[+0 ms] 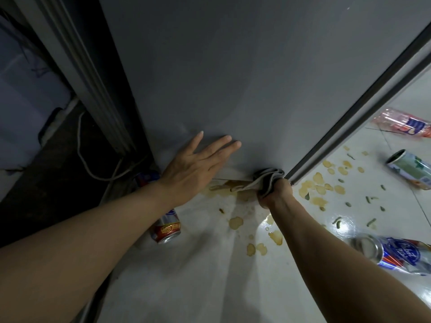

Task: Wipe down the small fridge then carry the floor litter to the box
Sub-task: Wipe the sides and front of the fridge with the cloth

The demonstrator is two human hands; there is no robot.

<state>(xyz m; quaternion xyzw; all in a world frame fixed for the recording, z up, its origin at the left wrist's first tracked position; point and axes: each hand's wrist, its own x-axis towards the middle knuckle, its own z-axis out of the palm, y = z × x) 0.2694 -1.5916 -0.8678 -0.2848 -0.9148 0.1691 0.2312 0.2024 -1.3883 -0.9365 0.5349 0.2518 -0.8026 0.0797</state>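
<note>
The grey side of the small fridge (233, 78) fills the upper middle of the head view. My left hand (196, 164) lies flat on its lower part, fingers spread. My right hand (275, 192) is closed around a grey cloth (268, 178) pressed at the fridge's bottom corner, by the dark door seal (349, 113). Litter lies on the white tiled floor: a red can (166, 227) under my left forearm, a blue and white can (384, 250) at the right, a green and white can (408, 169), and a crushed clear plastic bottle (401, 123).
Brownish spill stains (317, 183) and small green scraps (370, 199) dot the tiles right of the fridge. A dark gap with a pale cable (93, 169) and a grey sliding frame (77, 66) lies to the left. No box is in view.
</note>
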